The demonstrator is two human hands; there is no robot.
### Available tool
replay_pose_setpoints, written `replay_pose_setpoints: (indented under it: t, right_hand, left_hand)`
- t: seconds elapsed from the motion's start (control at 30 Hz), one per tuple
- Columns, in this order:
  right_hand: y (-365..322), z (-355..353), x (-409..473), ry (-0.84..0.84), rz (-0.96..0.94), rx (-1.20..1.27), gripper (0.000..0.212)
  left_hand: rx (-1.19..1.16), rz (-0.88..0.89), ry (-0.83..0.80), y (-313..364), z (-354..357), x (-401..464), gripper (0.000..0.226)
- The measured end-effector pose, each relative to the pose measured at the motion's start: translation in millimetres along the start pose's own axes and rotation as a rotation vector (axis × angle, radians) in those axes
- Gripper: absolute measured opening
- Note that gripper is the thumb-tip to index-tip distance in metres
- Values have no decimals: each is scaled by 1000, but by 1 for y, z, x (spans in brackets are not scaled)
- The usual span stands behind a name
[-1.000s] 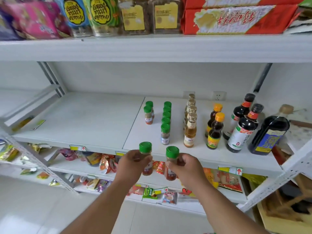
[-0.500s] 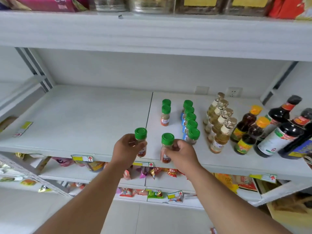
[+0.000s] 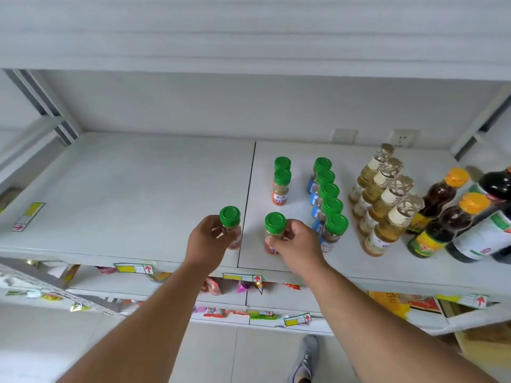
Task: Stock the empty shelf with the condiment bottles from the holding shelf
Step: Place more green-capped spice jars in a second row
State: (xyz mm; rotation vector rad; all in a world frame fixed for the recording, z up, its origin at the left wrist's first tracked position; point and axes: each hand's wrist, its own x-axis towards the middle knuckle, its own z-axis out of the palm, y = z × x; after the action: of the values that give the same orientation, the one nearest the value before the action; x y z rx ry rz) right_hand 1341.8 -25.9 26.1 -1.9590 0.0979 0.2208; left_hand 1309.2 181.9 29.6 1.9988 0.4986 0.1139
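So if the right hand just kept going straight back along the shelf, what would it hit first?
Probably the front jar of the short green-capped row behind the jar that the right hand holds; depth is hard to judge.

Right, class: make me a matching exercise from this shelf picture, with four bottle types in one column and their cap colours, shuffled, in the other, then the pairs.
Column 1
1. spice jar in the left hand
2. pale oil bottles
3. brown sauce bottles
4. large soy sauce bottle

Column 2
A. orange
B. clear
C. green
D. black

Pairs: 1-C, 2-B, 3-A, 4-D
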Motion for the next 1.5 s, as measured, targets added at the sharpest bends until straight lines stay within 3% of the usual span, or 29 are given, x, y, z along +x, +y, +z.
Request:
replay_pose_setpoints:
  t: [0.3, 0.43, 0.5, 0.57, 0.6, 0.67, 0.77, 0.83, 1.07, 1.5]
  right_hand:
    - [12, 4, 4, 10, 13, -18, 34]
    - [17, 0, -6, -21, 43, 18, 61]
    - [21, -2, -16, 0, 74, 60, 60]
    - [27, -4, -26, 19, 103, 92, 47]
    - [30, -4, -29, 16, 103, 82, 36]
    - [33, -4, -33, -8, 104, 42, 27]
    - [30, -3, -34, -26, 122, 30, 44]
    - [23, -2, -32, -36, 125, 6, 50]
    - [18, -3, -23, -98, 150, 29, 41]
    - [26, -9, -30, -63, 117, 97, 37]
  left_hand:
    - [-67, 4, -44, -13, 6, 7, 34]
    - [-144, -47, -77, -18, 2, -2, 68]
    - [-119, -51, 81, -20, 2, -20, 57]
    - [-106, -3, 193, -26, 10, -40, 20]
    - [-114, 6, 151, -25, 16, -50, 10]
    - [-138, -20, -27, -24, 28, -62, 26]
    - [-200, -48, -235, -18, 43, -64, 59]
    - [-202, -89, -304, -10, 50, -63, 60]
    - [-191, -80, -364, 4, 68, -47, 40]
    - [-222, -85, -370, -17, 81, -38, 44]
